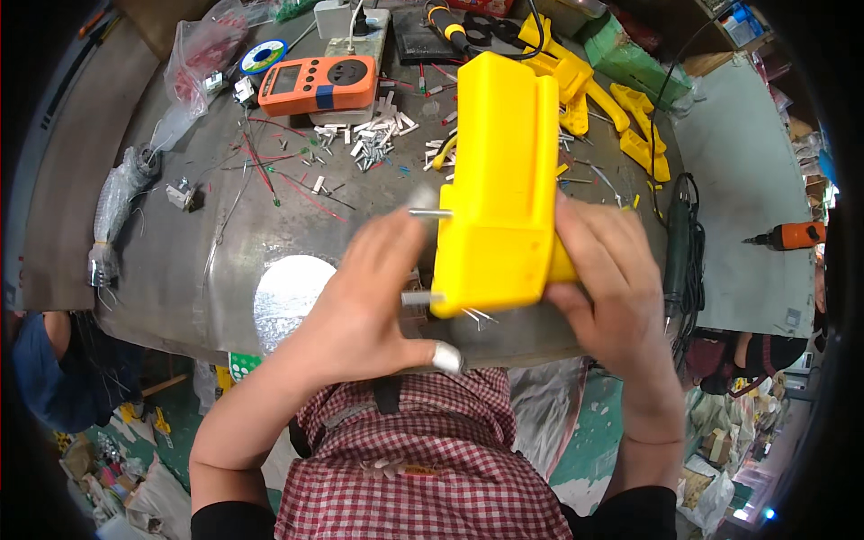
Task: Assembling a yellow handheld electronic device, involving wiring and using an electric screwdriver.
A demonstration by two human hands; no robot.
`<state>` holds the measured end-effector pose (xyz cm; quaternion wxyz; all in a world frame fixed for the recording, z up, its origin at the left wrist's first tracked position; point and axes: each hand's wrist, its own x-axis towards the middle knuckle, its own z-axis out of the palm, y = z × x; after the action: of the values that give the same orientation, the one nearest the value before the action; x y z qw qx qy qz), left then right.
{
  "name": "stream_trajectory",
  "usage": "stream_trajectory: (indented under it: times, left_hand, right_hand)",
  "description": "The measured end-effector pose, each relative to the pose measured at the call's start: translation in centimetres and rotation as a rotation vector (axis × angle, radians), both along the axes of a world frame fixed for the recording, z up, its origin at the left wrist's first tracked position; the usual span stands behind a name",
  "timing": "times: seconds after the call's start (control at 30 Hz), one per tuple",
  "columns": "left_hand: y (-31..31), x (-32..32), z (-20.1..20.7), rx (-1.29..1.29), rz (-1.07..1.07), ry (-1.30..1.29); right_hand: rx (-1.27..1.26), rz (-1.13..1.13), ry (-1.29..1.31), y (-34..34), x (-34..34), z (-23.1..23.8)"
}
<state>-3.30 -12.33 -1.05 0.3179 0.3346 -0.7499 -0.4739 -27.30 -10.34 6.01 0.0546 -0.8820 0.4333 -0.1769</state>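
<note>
**Right hand has the yellow housing; left hand spread wide at its pin side**

Yellow plastic housing [499, 193] is up in front of the person, above the near half of the table [202, 297], long axis roughly upright in view.

Right hand [616, 279]: closed on the housing's right side. Fingers lie along the edge, thumb lower down, near a yellow stub sticking out on that side. Not free.

Left hand [369, 292]: wide, thumb well away from the fingers, nothing visibly gripped. Thumb tip carries a white wrap [446, 357] and points right, below the housing, apart from it. Fingers are up by the upper metal pin [430, 213] on the housing's left side. Blurred there; can't tell if they touch it. Lower metal pin [419, 298] sits in the gap between fingers and thumb.

Around: round silver disc [286, 297] just beside the left forearm, partly behind it. Beyond the hands: orange multimeter [317, 85], heap of small white pieces and screws [369, 139], loose red wires [261, 166]. More yellow plastic parts [643, 135] at far right of the table. Dark corded tool [681, 243] to the right of the right hand.
</note>
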Motion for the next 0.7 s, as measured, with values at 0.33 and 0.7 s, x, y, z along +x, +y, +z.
stream_trajectory:
  times: [0.33, 0.7]
  left_hand:
    - [0.2, -0.2, -2.3, -0.414, 0.033, -0.466]
    - [-0.1, 0.3, -2.4, -0.391, 0.014, -0.438]
  right_hand:
    - [0.218, -0.171, 0.005, 2.6, -2.5, -8.5]
    - [0.176, 0.03, 0.245, 0.7, -0.4, -3.4]
